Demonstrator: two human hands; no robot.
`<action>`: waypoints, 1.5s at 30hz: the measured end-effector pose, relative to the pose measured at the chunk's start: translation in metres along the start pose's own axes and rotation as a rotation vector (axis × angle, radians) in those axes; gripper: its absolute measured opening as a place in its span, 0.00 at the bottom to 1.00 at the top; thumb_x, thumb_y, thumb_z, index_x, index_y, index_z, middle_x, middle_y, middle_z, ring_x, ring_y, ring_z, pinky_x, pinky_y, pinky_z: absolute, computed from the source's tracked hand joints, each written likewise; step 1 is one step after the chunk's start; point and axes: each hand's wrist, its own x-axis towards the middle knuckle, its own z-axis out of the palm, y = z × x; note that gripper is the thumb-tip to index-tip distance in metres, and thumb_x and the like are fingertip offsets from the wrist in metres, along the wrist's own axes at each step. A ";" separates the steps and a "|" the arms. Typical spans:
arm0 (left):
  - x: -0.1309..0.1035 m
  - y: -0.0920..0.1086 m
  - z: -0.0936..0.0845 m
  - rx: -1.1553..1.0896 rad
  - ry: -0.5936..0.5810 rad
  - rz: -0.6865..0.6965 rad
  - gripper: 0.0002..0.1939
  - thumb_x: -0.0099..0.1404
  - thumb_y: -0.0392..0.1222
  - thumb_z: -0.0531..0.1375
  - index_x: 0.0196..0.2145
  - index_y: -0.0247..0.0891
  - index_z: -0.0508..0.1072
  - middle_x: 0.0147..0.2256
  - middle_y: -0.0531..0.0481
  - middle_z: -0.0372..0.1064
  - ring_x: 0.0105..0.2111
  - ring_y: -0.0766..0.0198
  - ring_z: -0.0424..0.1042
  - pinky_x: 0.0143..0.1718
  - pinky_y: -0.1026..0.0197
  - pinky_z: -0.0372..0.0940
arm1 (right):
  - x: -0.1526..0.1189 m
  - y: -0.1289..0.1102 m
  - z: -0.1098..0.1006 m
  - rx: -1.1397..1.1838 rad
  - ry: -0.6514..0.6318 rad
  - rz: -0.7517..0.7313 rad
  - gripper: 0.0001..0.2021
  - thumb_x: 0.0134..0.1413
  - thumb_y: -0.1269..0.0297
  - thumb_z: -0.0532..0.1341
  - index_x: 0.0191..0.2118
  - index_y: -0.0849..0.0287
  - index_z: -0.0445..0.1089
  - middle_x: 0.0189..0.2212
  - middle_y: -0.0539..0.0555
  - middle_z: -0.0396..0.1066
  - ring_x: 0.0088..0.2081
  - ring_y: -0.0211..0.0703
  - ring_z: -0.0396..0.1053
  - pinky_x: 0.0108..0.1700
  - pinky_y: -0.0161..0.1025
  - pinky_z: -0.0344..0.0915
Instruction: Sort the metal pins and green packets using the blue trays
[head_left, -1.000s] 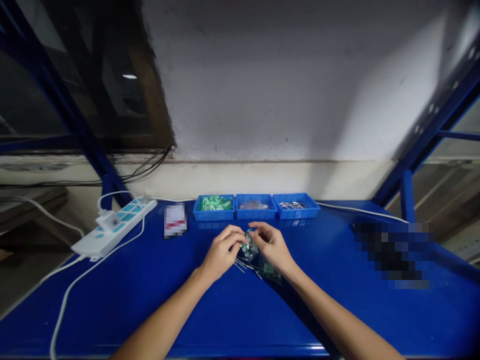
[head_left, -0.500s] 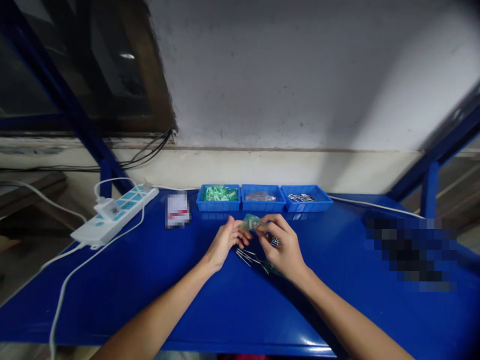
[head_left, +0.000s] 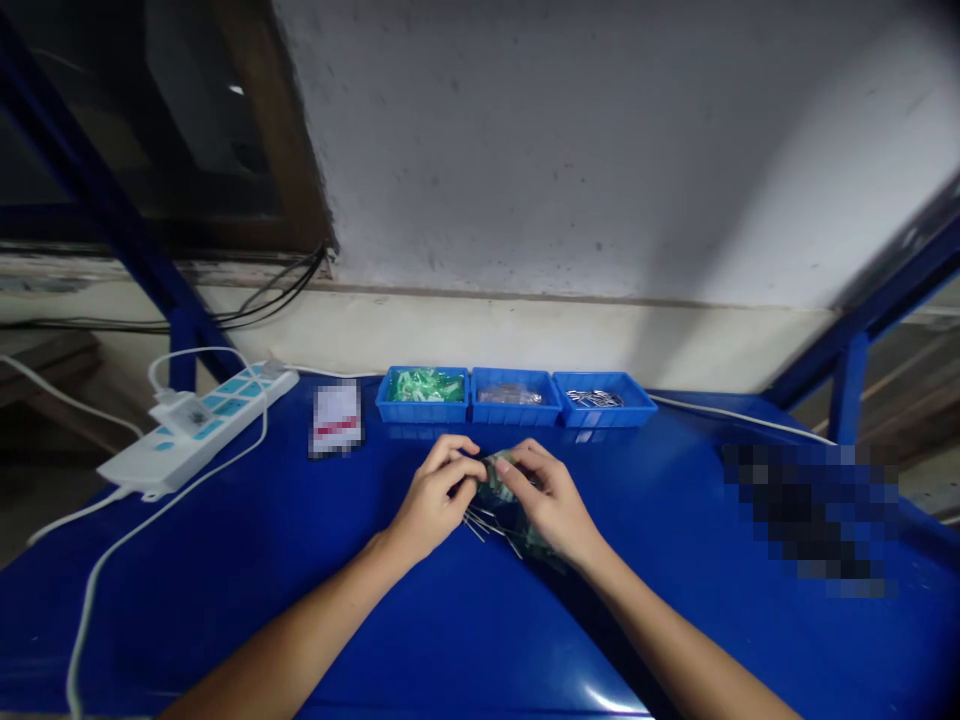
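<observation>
Both hands meet over the blue table in front of the trays. My right hand (head_left: 553, 500) is closed, its thumb and fingers on a small greenish clear plastic bag (head_left: 493, 478). At the bag's left edge, my left hand (head_left: 439, 495) has its fingertips pinched together; the fingers partly hide the bag. Several thin metal rods (head_left: 480, 524) lie on the table just below the hands. A dark greenish heap, partly covered by my right hand, sits beside the rods; I cannot make out what it is.
Three blue trays stand in a row: one with green pieces (head_left: 424, 386), one with clear plastic pieces (head_left: 513, 394), one with metal rods (head_left: 594, 398). A white power strip (head_left: 191, 435) with its cable (head_left: 94, 590) lies left. Blurred items lie at left and right.
My left hand has turned over and its fingers have curled in to pinch at the bag's edge. The bag has come slightly lower between the hands. The view has shifted a little.
</observation>
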 end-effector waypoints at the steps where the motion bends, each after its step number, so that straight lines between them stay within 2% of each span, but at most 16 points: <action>1: 0.000 0.001 -0.001 0.017 0.000 -0.009 0.09 0.62 0.30 0.52 0.31 0.37 0.71 0.41 0.47 0.61 0.34 0.67 0.66 0.37 0.63 0.62 | 0.000 0.001 0.000 0.005 -0.008 0.015 0.14 0.58 0.57 0.55 0.36 0.60 0.75 0.27 0.52 0.67 0.28 0.38 0.64 0.30 0.35 0.62; 3: 0.001 0.003 -0.001 0.024 0.002 -0.053 0.11 0.63 0.31 0.51 0.32 0.37 0.72 0.39 0.47 0.61 0.35 0.66 0.65 0.36 0.64 0.61 | 0.000 0.002 0.001 -0.017 0.010 0.019 0.14 0.57 0.58 0.56 0.38 0.60 0.75 0.23 0.51 0.69 0.22 0.35 0.61 0.24 0.33 0.57; 6: 0.003 0.005 -0.002 -0.049 -0.046 -0.185 0.09 0.62 0.33 0.52 0.31 0.36 0.73 0.33 0.49 0.63 0.32 0.66 0.64 0.31 0.65 0.59 | -0.003 0.005 0.002 -0.110 0.075 -0.093 0.13 0.58 0.61 0.55 0.41 0.60 0.75 0.27 0.53 0.72 0.22 0.35 0.63 0.26 0.33 0.59; 9: 0.003 0.005 0.001 -0.358 -0.087 -0.406 0.11 0.63 0.42 0.53 0.31 0.34 0.73 0.27 0.50 0.64 0.24 0.69 0.60 0.24 0.66 0.55 | -0.004 0.008 0.001 -0.241 0.056 -0.259 0.14 0.59 0.65 0.54 0.46 0.58 0.73 0.25 0.54 0.70 0.25 0.38 0.65 0.28 0.35 0.61; 12: 0.003 0.004 0.004 -0.728 0.005 -0.567 0.24 0.64 0.57 0.48 0.33 0.33 0.72 0.27 0.48 0.67 0.23 0.68 0.62 0.23 0.66 0.56 | -0.004 0.011 0.000 -0.273 0.011 -0.361 0.16 0.59 0.70 0.52 0.47 0.54 0.73 0.28 0.55 0.70 0.29 0.40 0.67 0.31 0.35 0.64; 14: 0.003 0.004 0.005 -0.762 0.066 -0.598 0.24 0.62 0.58 0.52 0.35 0.33 0.72 0.28 0.47 0.67 0.24 0.67 0.64 0.23 0.66 0.58 | -0.004 0.011 0.001 -0.249 0.019 -0.392 0.17 0.57 0.73 0.51 0.43 0.53 0.74 0.36 0.56 0.71 0.36 0.41 0.69 0.37 0.37 0.66; 17: 0.002 0.002 0.005 -0.478 0.062 -0.490 0.15 0.61 0.49 0.57 0.37 0.35 0.73 0.28 0.49 0.68 0.27 0.66 0.67 0.26 0.66 0.61 | -0.003 0.008 0.002 -0.222 0.045 -0.315 0.15 0.53 0.74 0.53 0.38 0.54 0.75 0.41 0.56 0.69 0.43 0.44 0.67 0.45 0.42 0.65; 20: 0.001 0.001 0.002 -0.131 0.012 -0.197 0.12 0.64 0.38 0.53 0.44 0.40 0.73 0.39 0.46 0.69 0.39 0.62 0.68 0.41 0.60 0.64 | -0.002 0.004 0.002 -0.135 0.044 -0.155 0.08 0.52 0.66 0.58 0.35 0.57 0.75 0.42 0.57 0.66 0.46 0.46 0.65 0.47 0.43 0.63; 24: -0.002 0.003 0.001 0.087 -0.039 -0.003 0.21 0.65 0.31 0.48 0.51 0.46 0.69 0.48 0.45 0.60 0.45 0.62 0.65 0.47 0.57 0.63 | 0.003 0.006 0.002 0.034 0.048 0.020 0.14 0.55 0.56 0.57 0.30 0.60 0.73 0.32 0.54 0.66 0.33 0.40 0.66 0.31 0.34 0.63; 26: -0.003 0.006 0.002 0.103 -0.048 -0.003 0.20 0.64 0.32 0.50 0.51 0.46 0.68 0.51 0.44 0.57 0.45 0.61 0.64 0.47 0.56 0.63 | 0.004 0.008 0.002 0.017 0.096 0.052 0.14 0.56 0.56 0.56 0.29 0.61 0.73 0.26 0.51 0.65 0.26 0.37 0.62 0.25 0.33 0.58; 29: 0.000 0.009 0.001 0.021 0.002 -0.079 0.14 0.63 0.38 0.55 0.46 0.42 0.71 0.49 0.43 0.59 0.48 0.58 0.63 0.52 0.52 0.59 | 0.003 0.012 0.001 -0.118 0.163 -0.070 0.11 0.57 0.61 0.56 0.37 0.59 0.74 0.28 0.52 0.66 0.28 0.38 0.63 0.29 0.35 0.61; 33: 0.006 0.008 -0.001 -0.390 0.062 -0.468 0.18 0.64 0.52 0.53 0.41 0.36 0.71 0.37 0.44 0.69 0.37 0.59 0.69 0.43 0.53 0.64 | 0.001 0.016 -0.001 -0.348 0.176 -0.333 0.13 0.55 0.70 0.55 0.43 0.53 0.73 0.36 0.56 0.65 0.37 0.44 0.63 0.37 0.41 0.64; 36: 0.007 0.008 -0.001 -0.720 -0.022 -0.679 0.19 0.63 0.53 0.55 0.38 0.32 0.71 0.33 0.45 0.71 0.31 0.62 0.71 0.39 0.57 0.64 | -0.001 0.016 0.000 -0.468 0.138 -0.452 0.19 0.50 0.77 0.54 0.43 0.51 0.73 0.41 0.57 0.62 0.41 0.48 0.61 0.36 0.43 0.64; 38: 0.009 0.010 -0.002 -0.808 -0.079 -0.681 0.15 0.59 0.47 0.60 0.38 0.32 0.70 0.34 0.45 0.71 0.34 0.62 0.71 0.39 0.60 0.64 | -0.003 0.013 0.001 -0.478 0.116 -0.493 0.22 0.48 0.80 0.53 0.44 0.50 0.72 0.44 0.58 0.59 0.45 0.49 0.60 0.38 0.44 0.65; 40: 0.016 0.008 -0.010 -0.739 -0.042 -0.618 0.13 0.57 0.43 0.61 0.39 0.33 0.70 0.33 0.46 0.72 0.34 0.63 0.71 0.37 0.61 0.64 | -0.003 0.009 0.000 -0.452 0.133 -0.486 0.21 0.49 0.79 0.53 0.46 0.51 0.69 0.47 0.58 0.56 0.47 0.50 0.59 0.41 0.45 0.65; 45: 0.053 -0.024 -0.057 -0.018 0.318 -0.268 0.08 0.58 0.41 0.59 0.35 0.36 0.70 0.35 0.48 0.72 0.37 0.62 0.70 0.41 0.60 0.63 | 0.003 0.007 -0.015 -0.376 0.402 -0.398 0.07 0.53 0.70 0.56 0.38 0.57 0.67 0.43 0.58 0.54 0.47 0.49 0.60 0.43 0.45 0.66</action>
